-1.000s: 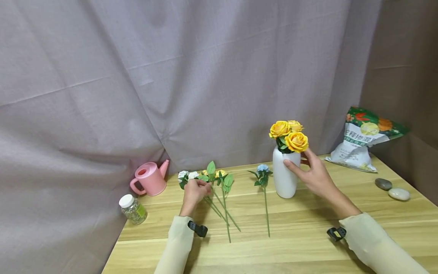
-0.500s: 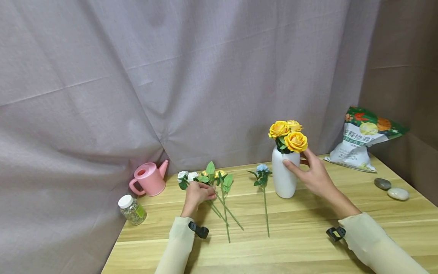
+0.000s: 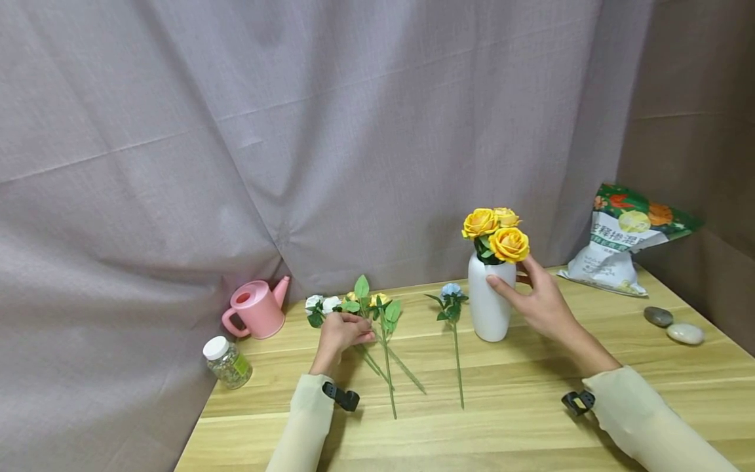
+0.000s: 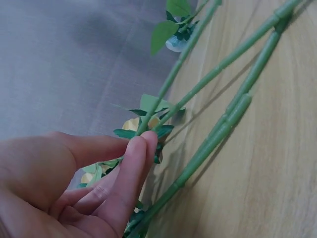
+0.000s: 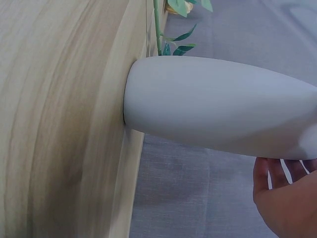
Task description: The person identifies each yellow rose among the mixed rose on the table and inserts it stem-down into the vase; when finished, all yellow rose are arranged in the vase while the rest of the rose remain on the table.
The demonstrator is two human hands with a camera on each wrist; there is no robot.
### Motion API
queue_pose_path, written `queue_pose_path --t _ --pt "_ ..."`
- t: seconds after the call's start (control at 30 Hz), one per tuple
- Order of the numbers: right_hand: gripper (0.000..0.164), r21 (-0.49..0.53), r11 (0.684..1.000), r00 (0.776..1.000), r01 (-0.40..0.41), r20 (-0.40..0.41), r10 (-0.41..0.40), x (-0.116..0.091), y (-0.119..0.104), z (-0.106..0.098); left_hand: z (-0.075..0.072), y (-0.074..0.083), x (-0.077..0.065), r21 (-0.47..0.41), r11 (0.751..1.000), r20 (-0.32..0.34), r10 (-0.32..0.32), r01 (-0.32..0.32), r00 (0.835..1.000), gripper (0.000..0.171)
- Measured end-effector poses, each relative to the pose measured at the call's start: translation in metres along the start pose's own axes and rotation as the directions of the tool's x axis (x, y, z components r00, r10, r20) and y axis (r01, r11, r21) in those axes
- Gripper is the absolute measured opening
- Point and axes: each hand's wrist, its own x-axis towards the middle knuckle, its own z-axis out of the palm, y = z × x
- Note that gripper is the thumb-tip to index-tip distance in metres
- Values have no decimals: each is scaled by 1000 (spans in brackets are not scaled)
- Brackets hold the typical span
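In the head view my left hand is over the loose flowers on the table's left half. Its thumb and fingertips pinch a green flower stem just below leaves and a yellow bloom; which bloom belongs to it I cannot tell. White roses lie beside that hand, and other stems cross nearby. My right hand holds the upper part of a white vase, thumb in front, other fingers mostly hidden behind. The vase stands upright with yellow roses in it. A blue flower lies left of it.
A pink watering can and a white-lidded jar stand at the table's left side. A printed bag sits at the back right, with a dark stone and a pale stone before it. A grey curtain hangs behind.
My left hand has shifted slightly right and toward me, and the free end of one stem has swung right with it. The right hand stays on the vase.
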Motion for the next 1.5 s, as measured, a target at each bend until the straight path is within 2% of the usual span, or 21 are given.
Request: queue_pose_path --t 0.23,0.47,0.63,0.8,1.0,1.17,1.27,1.33,1.5 --pt "66 4 1000 1000 1 -1 -1 4 20 2 1 3 3 -120 993 20 -5 8 1000 26" --pt "66 5 1000 1000 -11 3 11 4 20 2 2 8 3 -273 962 66 -5 23 998 29" --pt "66 13 1000 1000 -5 5 5 3 19 1 2 11 2 -322 946 89 -4 33 996 33" --pt "66 6 1000 1000 6 5 -7 3 19 1 4 15 -1 -340 940 78 45 -16 996 32" --pt "65 -3 1000 1000 2 -1 -2 4 19 0 14 25 -5 -368 921 36 149 -126 988 35" --pt "65 11 1000 1000 -13 7 13 4 21 0 26 36 -14 -348 910 24 248 -225 968 34" --pt "66 16 1000 1000 -17 16 17 4 22 0 33 43 -19 -357 885 -9 318 -300 948 28" --pt "66 17 1000 1000 -20 16 20 4 22 1 38 49 -22 -379 853 -46 369 -358 928 26" --pt "66 4 1000 1000 -20 12 20 4 19 1 51 68 -27 -447 733 -166 496 -513 853 30"
